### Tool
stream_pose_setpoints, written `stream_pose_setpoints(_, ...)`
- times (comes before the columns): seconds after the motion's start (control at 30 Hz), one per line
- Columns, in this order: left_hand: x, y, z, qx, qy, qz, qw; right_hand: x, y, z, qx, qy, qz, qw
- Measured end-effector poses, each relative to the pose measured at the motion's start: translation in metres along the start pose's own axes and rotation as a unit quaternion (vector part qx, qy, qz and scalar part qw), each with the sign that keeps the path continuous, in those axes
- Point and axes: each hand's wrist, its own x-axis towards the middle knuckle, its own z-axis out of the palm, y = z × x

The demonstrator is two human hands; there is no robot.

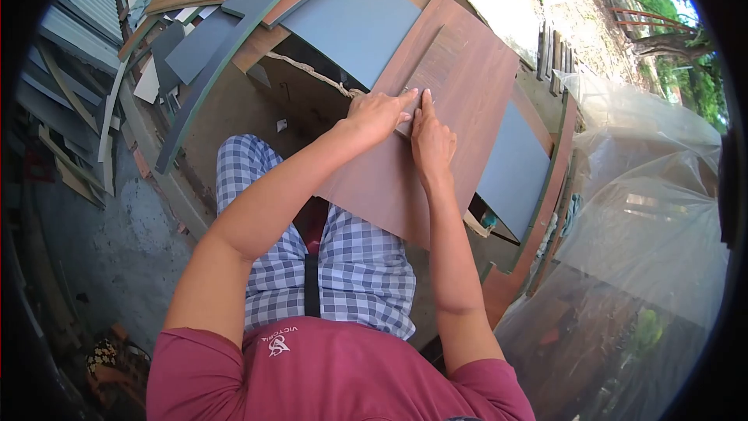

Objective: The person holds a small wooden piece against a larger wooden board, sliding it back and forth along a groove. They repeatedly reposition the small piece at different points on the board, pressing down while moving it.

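Observation:
A narrow wooden strip point(433, 66) lies on top of a large reddish-brown wood-grain board point(487, 70), which slants over my lap. My left hand point(379, 115) grips the strip near its lower end, thumb and index finger on its surface. Close beside it, my right hand point(433, 139) presses on the same end with the index finger stretched out and the other fingers curled. The two index fingertips almost meet. The strip's lower end is partly hidden under my hands, and any small item between the fingers cannot be made out.
Grey-blue panels point(354, 23) lie beneath the board. A twisted rope point(308, 68) runs to the left of it. Stacked offcuts point(74, 121) fill the left side. Clear plastic sheeting point(631, 226) drapes over things at the right. My checkered trouser legs point(362, 253) are below the board.

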Motion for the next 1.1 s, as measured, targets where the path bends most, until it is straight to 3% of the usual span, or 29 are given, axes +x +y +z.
stream_pose_setpoints(0.07, 0.031, 0.001, -0.001, 0.004, -0.007, -0.007, 1.0, 0.027, 0.008, -0.003, 0.021, 0.043, -0.017, 0.999)
stream_pose_setpoints(0.33, 0.122, 0.004, -0.001, -0.005, 0.001, -0.022, 1.0, 0.109, 0.032, -0.014, 0.012, 0.041, 0.011, 0.999)
stream_pose_setpoints(0.57, 0.154, 0.004, 0.002, -0.022, 0.014, -0.03, 0.999, 0.143, 0.044, -0.014, 0.031, 0.042, 0.039, 0.998)
stream_pose_setpoints(0.87, 0.126, 0.005, 0.014, -0.042, 0.03, -0.005, 0.999, 0.114, 0.045, -0.012, 0.014, 0.046, 0.011, 0.999)
stream_pose_setpoints(1.1, 0.034, 0.02, 0.022, -0.052, 0.028, -0.012, 0.998, 0.021, 0.029, -0.011, -0.007, 0.04, -0.001, 0.999)
